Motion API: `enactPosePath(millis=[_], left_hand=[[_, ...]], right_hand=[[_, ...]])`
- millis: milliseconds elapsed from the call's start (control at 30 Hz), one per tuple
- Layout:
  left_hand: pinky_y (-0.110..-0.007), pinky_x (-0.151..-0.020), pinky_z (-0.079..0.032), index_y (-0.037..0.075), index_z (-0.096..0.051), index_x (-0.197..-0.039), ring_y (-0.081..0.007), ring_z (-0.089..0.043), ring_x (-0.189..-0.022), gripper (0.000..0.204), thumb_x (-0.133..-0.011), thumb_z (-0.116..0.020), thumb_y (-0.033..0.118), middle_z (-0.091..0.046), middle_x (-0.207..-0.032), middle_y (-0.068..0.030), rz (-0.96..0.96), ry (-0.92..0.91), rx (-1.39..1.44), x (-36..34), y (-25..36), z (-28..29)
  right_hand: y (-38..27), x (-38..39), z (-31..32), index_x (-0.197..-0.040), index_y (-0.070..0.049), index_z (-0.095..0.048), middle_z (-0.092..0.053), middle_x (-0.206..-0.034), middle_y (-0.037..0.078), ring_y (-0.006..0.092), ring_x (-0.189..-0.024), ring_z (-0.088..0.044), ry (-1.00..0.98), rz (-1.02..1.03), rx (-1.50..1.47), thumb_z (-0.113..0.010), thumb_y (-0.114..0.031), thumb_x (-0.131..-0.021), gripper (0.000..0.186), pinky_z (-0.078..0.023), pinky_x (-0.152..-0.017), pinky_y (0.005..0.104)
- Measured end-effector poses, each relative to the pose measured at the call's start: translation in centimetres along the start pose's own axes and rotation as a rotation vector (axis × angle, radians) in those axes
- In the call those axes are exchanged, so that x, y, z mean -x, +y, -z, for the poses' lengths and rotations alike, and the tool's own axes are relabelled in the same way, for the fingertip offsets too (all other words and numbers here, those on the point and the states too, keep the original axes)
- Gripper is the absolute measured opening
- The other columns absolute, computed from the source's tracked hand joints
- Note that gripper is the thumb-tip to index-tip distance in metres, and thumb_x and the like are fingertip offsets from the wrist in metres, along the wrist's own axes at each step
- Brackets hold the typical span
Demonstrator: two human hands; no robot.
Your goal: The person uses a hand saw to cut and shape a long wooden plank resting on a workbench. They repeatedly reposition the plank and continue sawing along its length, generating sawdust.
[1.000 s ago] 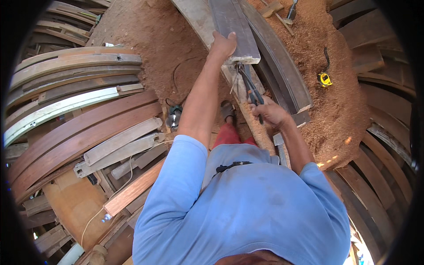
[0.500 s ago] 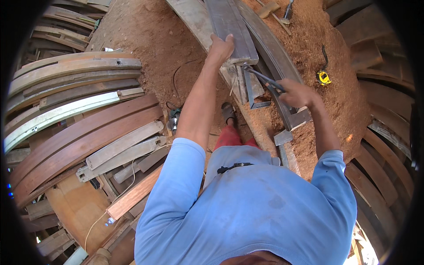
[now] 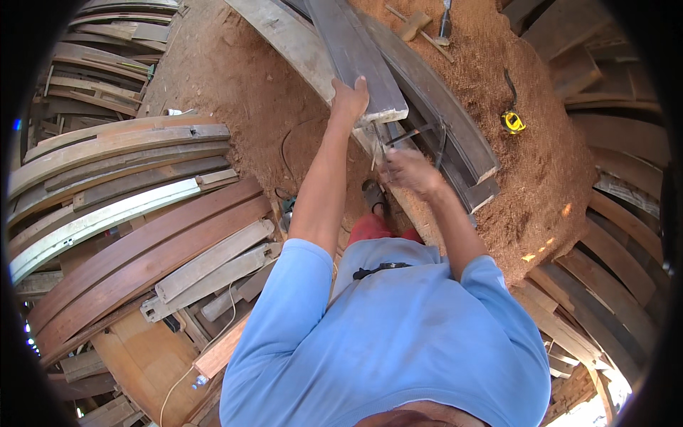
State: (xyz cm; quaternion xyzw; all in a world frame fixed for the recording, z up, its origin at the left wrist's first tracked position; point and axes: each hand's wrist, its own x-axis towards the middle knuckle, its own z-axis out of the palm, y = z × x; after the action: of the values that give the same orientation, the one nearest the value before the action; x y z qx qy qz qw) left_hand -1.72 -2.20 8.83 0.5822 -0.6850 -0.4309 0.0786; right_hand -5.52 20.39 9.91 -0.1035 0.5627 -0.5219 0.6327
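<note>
My left hand point(image 3: 349, 99) is closed on the left edge of a dark grey board point(image 3: 366, 64), thumb on top, close to its pale, rough near end. Just below that end is my right hand point(image 3: 409, 172), smeared by motion. Its fingers look curled around a slim metal tool, whose greyish shaft point(image 3: 379, 141) rises toward the board; the tool's head is hard to make out. Beneath the board runs a pale, worn plank point(image 3: 284, 32). To its right lie long dark grooved timbers point(image 3: 455, 107), with thin dark pieces blurred near my right hand.
A yellow tape measure point(image 3: 512, 122) lies on sawdust at right. Farther off are a wooden mallet-like piece point(image 3: 414, 26) and a dark-handled tool point(image 3: 445, 25). Stacked timbers point(image 3: 142, 263) fill the left, and more planks point(image 3: 626, 171) line the right. A cable point(image 3: 171, 388) crosses the left stack.
My right hand has swung left and down with the tool, from beside the dark timbers to below the board's end. The left hand keeps its grip; the board's near end sits slightly lower and farther left.
</note>
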Motion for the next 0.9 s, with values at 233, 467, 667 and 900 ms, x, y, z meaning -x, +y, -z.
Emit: enactPosePath(millis=[233, 467, 667, 900], left_hand=[[-0.049, -0.116, -0.038, -0.007, -0.008, -0.158, -0.0492, -0.049, -0.136, 0.092, -0.099, -0.055, 0.047, -0.047, -0.146, -0.0391, 0.005, 0.007, 0.0, 0.2, 0.2, 0.2], [-0.049, -0.116, -0.038, -0.007, -0.006, -0.158, -0.0501, -0.049, -0.135, 0.093, -0.099, -0.054, 0.047, -0.048, -0.144, -0.0397, 0.031, -0.019, -0.02, 1.0, 1.1, -0.9], [-0.048, -0.115, -0.039, -0.008, -0.007, -0.157, -0.0491, -0.052, -0.134, 0.093, -0.098, -0.056, 0.046, -0.047, -0.145, -0.0387, 0.052, -0.041, -0.08, -0.5, 0.7, -0.9], [-0.048, -0.113, -0.041, -0.009, -0.011, -0.155, -0.05, -0.055, -0.129, 0.092, -0.097, -0.06, 0.043, -0.053, -0.138, -0.0395, 0.018, -0.003, -0.134, 0.6, 3.6, -0.2]], right_hand=[[-0.8, 0.5, -2.9, -0.091, -0.013, -0.053, -0.036, -0.068, -0.009, 0.0022, -0.048, -0.031, -0.03, -0.187, -0.263, -0.051, -0.027, -0.107, 0.022, -0.024, -0.041, 0.0202], [-0.8, -0.5, -1.7, -0.091, -0.012, -0.055, -0.043, -0.069, -0.006, 0.0058, -0.05, -0.036, 0.045, -0.171, 0.003, -0.048, -0.026, -0.107, 0.022, -0.032, -0.045, 0.0253], [0.8, -2.6, 0.3, -0.09, -0.013, -0.057, -0.045, -0.066, -0.009, 0.0068, -0.05, -0.04, -0.132, -0.24, -0.445, -0.05, -0.024, -0.106, 0.02, -0.039, -0.049, 0.0274], [2.7, -4.7, -0.1, -0.087, -0.015, -0.055, -0.04, -0.063, -0.009, 0.0051, -0.048, -0.033, -0.196, -0.33, -0.908, -0.057, -0.027, -0.104, 0.02, -0.029, -0.044, 0.0224]])
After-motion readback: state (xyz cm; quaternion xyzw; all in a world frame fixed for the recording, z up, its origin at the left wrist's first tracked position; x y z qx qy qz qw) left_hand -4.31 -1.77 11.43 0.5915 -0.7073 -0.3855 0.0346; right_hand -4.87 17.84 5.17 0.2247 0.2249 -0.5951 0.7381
